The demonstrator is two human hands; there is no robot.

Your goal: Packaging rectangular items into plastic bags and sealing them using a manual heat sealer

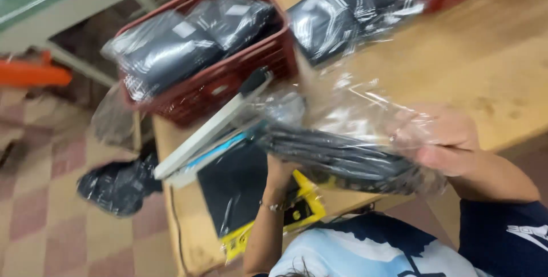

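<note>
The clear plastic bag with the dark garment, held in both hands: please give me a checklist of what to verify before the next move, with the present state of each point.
1. Right hand grips the clear plastic bag: ok.
2. Left hand supports the dark folded garment from below: ok, though its fingers are hidden.
3. Garment fully inside the bag: cannot tell, the picture is blurred.
4. Bare space on the wooden table: ok.
5. Red crate has room left: cannot tell.
6. Bagged garment on the floor: not ok, it lies off the table.

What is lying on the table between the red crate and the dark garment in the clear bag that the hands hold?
In the head view, a long white heat sealer lies between the red crate and the bagged dark garment.
</note>
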